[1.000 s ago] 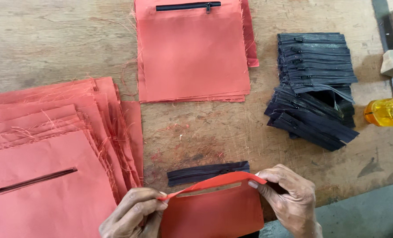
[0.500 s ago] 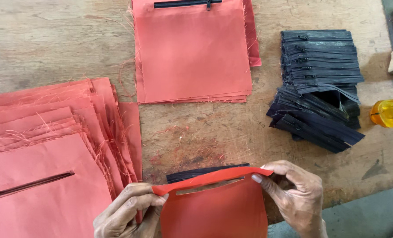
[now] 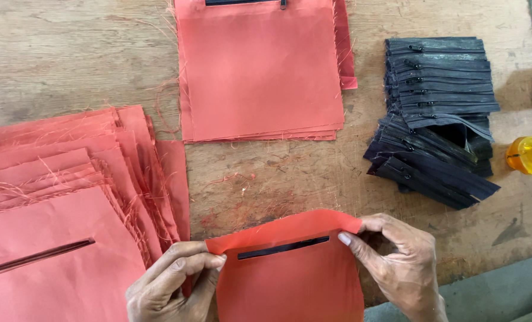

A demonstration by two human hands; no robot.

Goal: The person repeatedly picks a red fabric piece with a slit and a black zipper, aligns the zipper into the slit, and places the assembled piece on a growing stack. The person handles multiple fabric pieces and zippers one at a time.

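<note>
A red panel [image 3: 290, 268] is pinched at its top corners by the left hand [image 3: 170, 286] and right hand [image 3: 397, 265], kept taut so the black zip [image 3: 284, 247] between the grips shows through its slot.

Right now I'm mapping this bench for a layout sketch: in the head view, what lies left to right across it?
Fanned stack of red fabric pieces → left hand → red slotted piece held in both hands → right hand → pile of black zippers → yellow bottle.
</note>
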